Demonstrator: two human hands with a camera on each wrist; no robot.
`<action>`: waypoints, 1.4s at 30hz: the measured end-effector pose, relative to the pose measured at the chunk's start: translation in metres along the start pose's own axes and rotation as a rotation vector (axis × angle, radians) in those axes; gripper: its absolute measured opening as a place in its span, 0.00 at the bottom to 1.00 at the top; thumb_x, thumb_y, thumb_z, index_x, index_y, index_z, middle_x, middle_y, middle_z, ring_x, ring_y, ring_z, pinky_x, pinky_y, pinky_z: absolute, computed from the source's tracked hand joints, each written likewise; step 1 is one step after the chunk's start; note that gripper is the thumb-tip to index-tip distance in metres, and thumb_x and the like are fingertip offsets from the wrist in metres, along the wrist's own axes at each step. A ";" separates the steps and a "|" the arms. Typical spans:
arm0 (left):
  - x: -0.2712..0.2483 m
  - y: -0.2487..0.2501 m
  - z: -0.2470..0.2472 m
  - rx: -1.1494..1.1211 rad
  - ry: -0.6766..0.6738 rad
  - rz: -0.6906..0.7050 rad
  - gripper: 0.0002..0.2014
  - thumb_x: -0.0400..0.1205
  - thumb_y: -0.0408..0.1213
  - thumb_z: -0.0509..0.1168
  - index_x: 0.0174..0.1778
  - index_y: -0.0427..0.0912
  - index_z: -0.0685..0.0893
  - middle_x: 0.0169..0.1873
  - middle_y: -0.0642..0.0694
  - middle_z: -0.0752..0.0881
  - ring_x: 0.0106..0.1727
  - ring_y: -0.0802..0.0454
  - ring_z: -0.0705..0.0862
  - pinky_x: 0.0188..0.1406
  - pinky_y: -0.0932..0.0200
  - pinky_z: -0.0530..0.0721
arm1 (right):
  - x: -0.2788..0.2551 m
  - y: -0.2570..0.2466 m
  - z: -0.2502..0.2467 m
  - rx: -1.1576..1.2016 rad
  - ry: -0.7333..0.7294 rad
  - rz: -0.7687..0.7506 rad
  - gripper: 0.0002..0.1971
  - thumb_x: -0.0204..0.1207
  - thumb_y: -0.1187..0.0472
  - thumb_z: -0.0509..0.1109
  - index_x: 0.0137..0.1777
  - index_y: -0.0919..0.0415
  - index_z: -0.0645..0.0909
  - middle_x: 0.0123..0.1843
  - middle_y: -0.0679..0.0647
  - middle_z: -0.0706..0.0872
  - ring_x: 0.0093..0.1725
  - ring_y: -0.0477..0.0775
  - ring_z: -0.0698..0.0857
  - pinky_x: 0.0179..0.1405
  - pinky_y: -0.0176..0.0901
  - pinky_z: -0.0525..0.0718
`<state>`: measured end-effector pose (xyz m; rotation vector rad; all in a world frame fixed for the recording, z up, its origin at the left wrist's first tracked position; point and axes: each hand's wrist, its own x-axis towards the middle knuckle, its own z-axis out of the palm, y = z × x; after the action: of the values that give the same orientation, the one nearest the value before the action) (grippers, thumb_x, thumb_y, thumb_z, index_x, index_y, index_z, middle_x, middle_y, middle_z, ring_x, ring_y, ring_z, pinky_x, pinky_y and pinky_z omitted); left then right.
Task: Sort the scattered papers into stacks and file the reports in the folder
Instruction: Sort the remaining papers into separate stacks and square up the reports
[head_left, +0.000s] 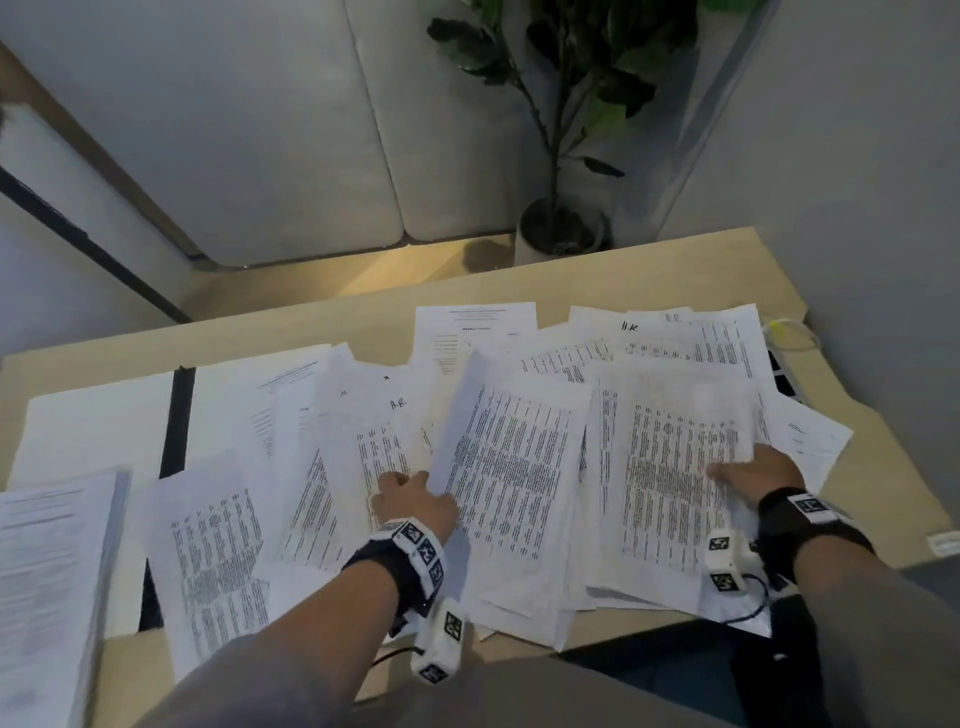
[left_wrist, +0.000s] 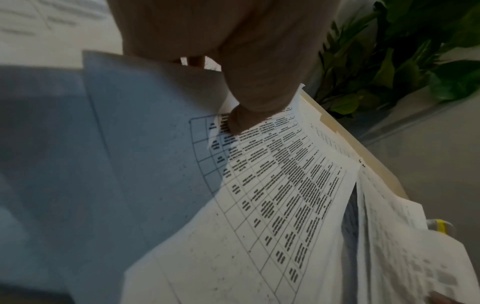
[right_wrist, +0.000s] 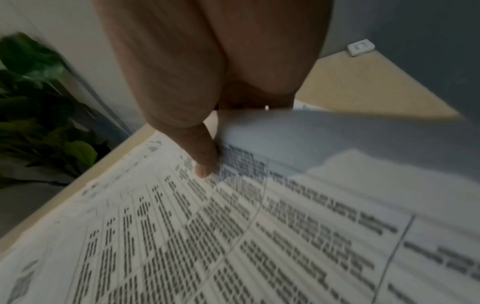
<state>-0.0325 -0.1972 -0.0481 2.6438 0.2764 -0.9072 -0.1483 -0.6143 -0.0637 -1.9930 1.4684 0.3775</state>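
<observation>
**deskjockey:** So the pale wooden worktop is getting buried under loose white printed sheets, most of them showing dense tables of text. The left hand is pinching the near left edge of one white table-printed sheet, thumb on top and fingers curling underneath, and that edge is lifting clear of the pile.

**papertrail:** And the right hand?

**deskjockey:** It's gripping the right edge of another white sheet of printed tables over on the right side, with the thumb pressing down on the print. That page is bending up at the edge.

**papertrail:** Any stacks going?

**deskjockey:** A squared-up white paper stack is sitting at the near left corner. Just behind it a white folder with a black spine is lying open and flat, partly under the spread.

**papertrail:** What's behind all that?

**deskjockey:** A leafy green potted plant is standing past the far edge.
</observation>
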 end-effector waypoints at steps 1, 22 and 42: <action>-0.001 0.002 0.005 -0.022 -0.011 -0.001 0.19 0.80 0.47 0.64 0.64 0.46 0.85 0.71 0.41 0.67 0.62 0.36 0.80 0.65 0.44 0.84 | -0.003 0.001 -0.001 -0.031 0.009 -0.011 0.41 0.79 0.53 0.79 0.86 0.68 0.67 0.85 0.69 0.72 0.82 0.73 0.73 0.81 0.62 0.72; 0.025 -0.080 -0.059 -0.501 0.095 -0.089 0.16 0.89 0.39 0.62 0.70 0.38 0.82 0.62 0.42 0.85 0.62 0.40 0.83 0.70 0.47 0.77 | -0.010 0.034 -0.008 0.288 -0.019 -0.126 0.23 0.84 0.61 0.74 0.78 0.62 0.79 0.75 0.61 0.85 0.70 0.67 0.83 0.77 0.59 0.77; 0.023 -0.068 -0.026 -0.238 0.228 -0.259 0.19 0.81 0.44 0.68 0.67 0.42 0.86 0.74 0.41 0.67 0.64 0.32 0.80 0.69 0.44 0.81 | -0.046 -0.074 0.084 -0.297 -0.014 -0.342 0.26 0.80 0.51 0.74 0.78 0.53 0.78 0.83 0.59 0.66 0.79 0.67 0.67 0.78 0.64 0.72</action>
<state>-0.0196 -0.1227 -0.0603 2.5232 0.7488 -0.5981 -0.0841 -0.5128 -0.0780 -2.4204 1.0806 0.4792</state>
